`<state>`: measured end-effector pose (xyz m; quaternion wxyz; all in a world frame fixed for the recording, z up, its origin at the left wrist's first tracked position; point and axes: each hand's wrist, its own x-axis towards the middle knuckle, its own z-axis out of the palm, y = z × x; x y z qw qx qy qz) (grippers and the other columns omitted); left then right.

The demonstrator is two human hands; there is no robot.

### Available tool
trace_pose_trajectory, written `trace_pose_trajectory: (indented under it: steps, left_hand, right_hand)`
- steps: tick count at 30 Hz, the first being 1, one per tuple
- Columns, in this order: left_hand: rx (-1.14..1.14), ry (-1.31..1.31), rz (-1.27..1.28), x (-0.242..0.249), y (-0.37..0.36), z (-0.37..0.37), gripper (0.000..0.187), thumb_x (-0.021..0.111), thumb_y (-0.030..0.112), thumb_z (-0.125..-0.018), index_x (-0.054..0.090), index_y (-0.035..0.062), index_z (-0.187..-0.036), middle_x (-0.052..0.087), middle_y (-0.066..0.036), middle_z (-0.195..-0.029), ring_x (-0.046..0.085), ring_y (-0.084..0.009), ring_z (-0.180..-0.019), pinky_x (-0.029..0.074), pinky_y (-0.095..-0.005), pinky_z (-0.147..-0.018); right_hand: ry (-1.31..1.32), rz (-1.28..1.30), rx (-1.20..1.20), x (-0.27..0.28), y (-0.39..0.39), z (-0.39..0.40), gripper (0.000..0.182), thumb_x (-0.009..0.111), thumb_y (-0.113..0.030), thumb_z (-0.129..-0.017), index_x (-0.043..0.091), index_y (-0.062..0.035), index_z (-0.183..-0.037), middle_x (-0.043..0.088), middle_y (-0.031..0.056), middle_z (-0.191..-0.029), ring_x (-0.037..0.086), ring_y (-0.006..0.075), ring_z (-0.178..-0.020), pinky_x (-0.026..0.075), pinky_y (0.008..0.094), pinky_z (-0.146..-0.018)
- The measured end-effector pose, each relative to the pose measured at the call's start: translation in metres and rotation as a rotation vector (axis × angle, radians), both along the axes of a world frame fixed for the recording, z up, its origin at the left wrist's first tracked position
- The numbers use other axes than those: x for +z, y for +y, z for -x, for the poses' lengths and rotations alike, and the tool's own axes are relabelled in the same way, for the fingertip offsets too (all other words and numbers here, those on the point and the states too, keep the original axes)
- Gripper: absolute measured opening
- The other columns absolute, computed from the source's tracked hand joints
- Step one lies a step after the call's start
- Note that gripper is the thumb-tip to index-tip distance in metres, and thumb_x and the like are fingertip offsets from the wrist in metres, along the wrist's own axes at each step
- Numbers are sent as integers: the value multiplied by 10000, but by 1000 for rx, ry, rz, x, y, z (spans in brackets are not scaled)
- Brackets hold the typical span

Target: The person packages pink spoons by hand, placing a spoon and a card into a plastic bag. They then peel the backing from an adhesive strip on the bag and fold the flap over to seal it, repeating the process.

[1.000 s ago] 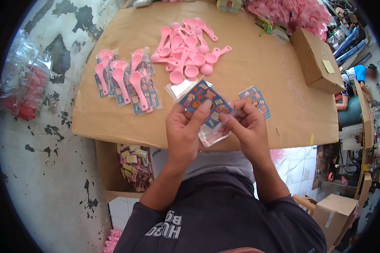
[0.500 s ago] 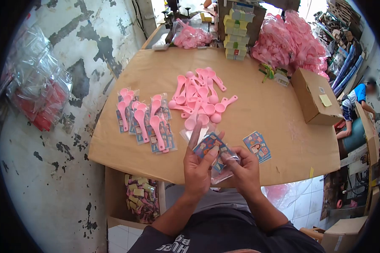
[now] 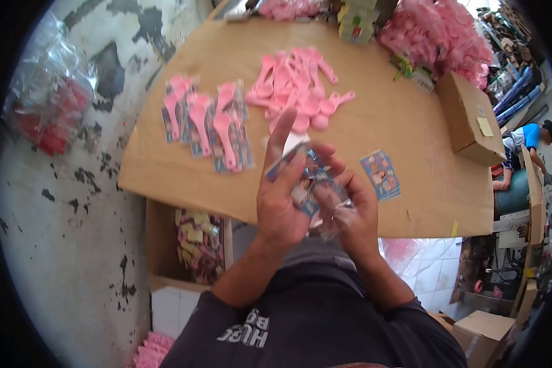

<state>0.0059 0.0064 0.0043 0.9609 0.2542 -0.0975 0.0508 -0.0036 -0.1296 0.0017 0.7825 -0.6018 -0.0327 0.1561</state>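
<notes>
Above the table's near edge, my left hand (image 3: 279,211) pinches a blue printed card (image 3: 302,193) under its thumb, its index finger stretched out. My right hand (image 3: 363,218) is closed on a clear plastic bag (image 3: 337,226) at the card's lower right. Blur hides how far the card sits inside the bag. Just beyond the hands lies a pile of pink scoops (image 3: 297,83). To the left, several pink scoops on cards in clear bags (image 3: 199,122) lie in overlapping rows. A small stack of blue cards (image 3: 380,175) rests right of my right hand.
A cardboard box (image 3: 469,119) stands at the table's right side, near large bags of pink scoops (image 3: 435,40). Below the left edge is an open carton (image 3: 159,245) of small pieces. A peeling wall (image 3: 73,233) borders the left. A person (image 3: 524,144) sits far right.
The view has tilted downward, so the table things appear higher. Both hands still hold the card and bag, which have turned slightly between them.
</notes>
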Motion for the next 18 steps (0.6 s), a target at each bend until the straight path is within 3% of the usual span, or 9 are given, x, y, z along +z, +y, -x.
trace_pose_trajectory:
  steps: [2,5,9,11,12,14,18]
  left_hand:
    - [19,35,8,-5,-6,4,654,504,137,-1054,195,183,-1628,644,-157,-1172,686,-264,-1043,581,-443,-954]
    - [-22,157,88,-10,-12,9,683,507,141,-1064,137,202,-1635,636,-129,-1100,683,-221,-960,606,-414,-879]
    - [32,45,-11,-7,-12,5,615,514,168,-1074,220,161,-1614,626,-108,-1062,673,-189,-935,609,-385,-852]
    - [62,-5,-30,-8,-10,3,594,522,184,-1075,255,142,-1604,621,-96,-1043,669,-180,-925,610,-379,-852]
    - [72,75,-5,-7,-7,2,568,540,175,-1070,302,129,-1584,619,-76,-1001,656,-163,-886,592,-352,-819]
    - [108,188,44,-11,1,-1,520,569,177,-1061,377,113,-1540,617,-49,-959,633,-136,-826,570,-328,-797]
    - [211,271,176,-31,44,-5,396,582,215,-1058,490,113,-1429,626,-36,-955,623,-122,-806,572,-349,-821]
  right_hand:
    - [-128,-17,-150,-7,8,1,242,776,-105,-924,538,-61,-942,648,15,-954,604,52,-852,489,207,-729]
    - [-217,6,-185,-16,8,-2,296,794,-74,-903,498,-78,-898,616,19,-990,588,52,-830,488,219,-721]
    - [-387,11,-294,-17,12,2,305,825,-60,-867,535,-54,-963,593,36,-1004,579,69,-812,485,247,-685]
    - [-685,463,-417,-13,6,2,316,862,-37,-795,609,-41,-985,581,66,-957,594,136,-782,487,296,-646]
    - [-694,468,-421,-10,2,0,316,862,-37,-795,609,-41,-985,581,66,-957,594,136,-782,487,296,-646]
    - [-1166,692,-210,-5,-8,-5,286,869,-27,-747,679,-48,-959,585,93,-922,607,212,-746,483,337,-613]
    - [-1214,684,-16,11,-25,-23,224,856,-34,-750,689,-55,-898,624,76,-831,615,229,-730,492,354,-618]
